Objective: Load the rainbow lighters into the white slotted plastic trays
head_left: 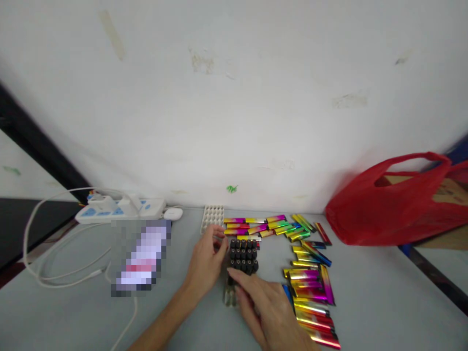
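Several short black cylindrical pieces (pixel 243 254) stand upright in rows at the centre of the table. Below them a pale holder with round slots (pixel 230 296) shows partly under my right hand (pixel 268 304). The right index finger and thumb reach the lower left corner of the black rows, close around a dark piece there. To the left of the rows is my left hand (pixel 209 256), its fingers curled and the thumb near the upper left pieces; whether it holds anything is hidden. Shiny multicoloured tubes (pixel 310 285) lie to the right, and more (pixel 256 226) lie behind the rows.
A white tray with holes (pixel 212 217) stands by the wall. At the left are a power strip (pixel 120 210), looped white cables and a pixelated phone (pixel 142 258). A red bag (pixel 383 204) sits at the right beside cardboard.
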Motion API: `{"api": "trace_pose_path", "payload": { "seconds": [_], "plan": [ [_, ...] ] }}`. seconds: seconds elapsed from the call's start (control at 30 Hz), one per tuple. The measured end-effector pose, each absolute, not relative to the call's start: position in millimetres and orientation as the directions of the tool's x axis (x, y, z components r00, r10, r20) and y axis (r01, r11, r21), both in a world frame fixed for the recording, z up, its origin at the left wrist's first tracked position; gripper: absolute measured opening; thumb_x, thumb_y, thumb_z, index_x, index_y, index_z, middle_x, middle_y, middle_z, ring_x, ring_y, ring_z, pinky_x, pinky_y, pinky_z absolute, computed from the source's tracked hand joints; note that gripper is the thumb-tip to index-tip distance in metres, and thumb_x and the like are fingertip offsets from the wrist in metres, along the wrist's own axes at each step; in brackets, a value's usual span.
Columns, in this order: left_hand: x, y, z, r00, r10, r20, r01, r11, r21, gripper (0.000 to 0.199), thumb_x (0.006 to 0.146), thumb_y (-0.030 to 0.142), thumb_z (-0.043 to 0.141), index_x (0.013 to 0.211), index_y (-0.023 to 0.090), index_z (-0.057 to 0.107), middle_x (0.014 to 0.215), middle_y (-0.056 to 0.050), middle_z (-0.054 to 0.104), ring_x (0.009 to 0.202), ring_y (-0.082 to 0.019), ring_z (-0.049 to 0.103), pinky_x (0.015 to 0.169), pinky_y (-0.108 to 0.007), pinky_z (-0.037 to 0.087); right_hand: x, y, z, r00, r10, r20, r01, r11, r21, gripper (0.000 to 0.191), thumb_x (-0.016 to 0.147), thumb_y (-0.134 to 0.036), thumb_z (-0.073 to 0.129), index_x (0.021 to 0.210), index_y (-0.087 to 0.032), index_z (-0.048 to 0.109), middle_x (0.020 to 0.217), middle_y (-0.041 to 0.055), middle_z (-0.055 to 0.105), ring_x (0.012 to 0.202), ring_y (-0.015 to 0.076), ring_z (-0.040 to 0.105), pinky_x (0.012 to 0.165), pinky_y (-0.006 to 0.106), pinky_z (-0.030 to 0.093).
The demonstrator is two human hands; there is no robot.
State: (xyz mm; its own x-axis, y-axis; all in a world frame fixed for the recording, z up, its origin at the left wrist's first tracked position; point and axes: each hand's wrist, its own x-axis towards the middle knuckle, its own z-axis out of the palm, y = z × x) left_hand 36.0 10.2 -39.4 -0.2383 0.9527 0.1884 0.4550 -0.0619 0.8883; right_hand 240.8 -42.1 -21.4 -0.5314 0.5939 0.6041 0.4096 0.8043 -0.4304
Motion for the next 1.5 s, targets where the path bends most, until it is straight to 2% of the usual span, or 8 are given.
{"api": "trace_pose_path", "payload": {
  "seconds": [0.13, 0.23, 0.3, 0.4, 0.6, 0.93, 1.23, 1.5],
  "plan": [
    [36, 7, -35, -0.246, 0.945, 0.215, 0.532, -0.053, 0.845, 0.022, 0.100, 0.036, 0.057, 0.113, 0.023, 0.071, 0.077, 0.001, 0.072, 0.065, -0.022, 0.067, 0.069, -0.035, 0.049, 250, -36, -16, -0.192, 0.719, 0.668, 0.505, 0.655, -0.561, 0.027, 0.110, -0.020, 0.055, 0.135, -0.025, 0.065, 0.100, 0.0040, 0.080, 0.072, 0.0180, 0.072, 0.071, 0.030, 0.058],
    [34, 6, -35, -0.217, 0.940, 0.263, 0.633, -0.069, 0.771, 0.028, 0.103, 0.031, 0.054, 0.119, 0.024, 0.075, 0.088, -0.001, 0.077, 0.067, -0.022, 0.067, 0.073, -0.036, 0.052, 260, -14, -15, -0.055, 0.804, 0.592, 0.600, 0.500, -0.625, 0.021, 0.111, -0.022, 0.053, 0.122, -0.023, 0.071, 0.096, 0.0053, 0.076, 0.075, 0.0210, 0.070, 0.064, 0.032, 0.055],
    [32, 7, -36, -0.164, 0.934, 0.318, 0.706, -0.114, 0.699, 0.031, 0.106, 0.029, 0.051, 0.124, 0.024, 0.075, 0.105, -0.004, 0.080, 0.074, -0.022, 0.071, 0.079, -0.038, 0.056, 267, 1, -18, -0.141, 0.826, 0.545, 0.651, 0.492, -0.578, 0.027, 0.110, -0.018, 0.049, 0.121, -0.023, 0.074, 0.118, 0.0110, 0.077, 0.108, 0.0271, 0.072, 0.088, 0.040, 0.060],
    [26, 10, -38, -0.063, 0.891, 0.449, 0.801, -0.223, 0.555, 0.032, 0.109, 0.025, 0.048, 0.124, 0.022, 0.076, 0.125, -0.010, 0.077, 0.104, -0.028, 0.073, 0.096, -0.044, 0.058, 277, 16, -27, -0.366, 0.798, 0.479, 0.704, 0.574, -0.419, 0.045, 0.106, -0.006, 0.044, 0.139, -0.019, 0.070, 0.148, 0.0151, 0.069, 0.140, 0.0315, 0.061, 0.117, 0.054, 0.048],
    [16, 24, -32, 0.132, 0.869, 0.477, 0.931, -0.274, 0.241, 0.041, 0.109, 0.018, 0.052, 0.144, 0.028, 0.071, 0.150, -0.013, 0.068, 0.135, -0.037, 0.063, 0.110, -0.058, 0.052, 276, 17, -38, -0.593, 0.767, 0.246, 0.741, 0.639, -0.205, 0.064, 0.101, 0.005, 0.043, 0.160, -0.015, 0.057, 0.174, 0.0152, 0.047, 0.152, 0.0306, 0.054, 0.117, 0.051, 0.048],
    [13, 66, -38, 0.325, 0.859, 0.395, 0.861, -0.441, 0.252, 0.037, 0.111, 0.024, 0.056, 0.140, 0.037, 0.075, 0.144, -0.008, 0.076, 0.150, -0.037, 0.055, 0.129, -0.069, 0.028, 267, 21, -50, -0.519, 0.770, 0.371, 0.810, 0.581, -0.073, 0.039, 0.104, -0.007, 0.063, 0.142, -0.012, 0.072, 0.153, 0.0196, 0.069, 0.132, 0.0356, 0.069, 0.108, 0.054, 0.048],
    [13, 67, -39, 0.454, 0.854, 0.255, 0.841, -0.505, 0.195, 0.073, 0.097, 0.005, 0.059, 0.159, 0.043, 0.057, 0.161, -0.005, 0.064, 0.156, -0.038, 0.048, 0.130, -0.070, 0.019, 270, 16, -36, -0.440, 0.815, 0.376, 0.861, 0.502, -0.079, 0.015, 0.097, -0.014, 0.079, 0.112, -0.016, 0.079, 0.118, 0.0151, 0.079, 0.112, 0.0369, 0.069, 0.100, 0.053, 0.047],
    [17, 79, -35, 0.527, 0.812, 0.250, 0.766, -0.582, 0.274, 0.052, 0.109, 0.024, 0.059, 0.155, 0.048, 0.060, 0.161, -0.002, 0.065, 0.157, -0.032, 0.050, 0.133, -0.065, 0.019, 267, 18, -46, -0.366, 0.836, 0.409, 0.915, 0.404, -0.006, 0.008, 0.099, -0.011, 0.073, 0.102, -0.018, 0.074, 0.103, 0.0135, 0.075, 0.103, 0.0362, 0.065, 0.096, 0.053, 0.046]
  ]
}}
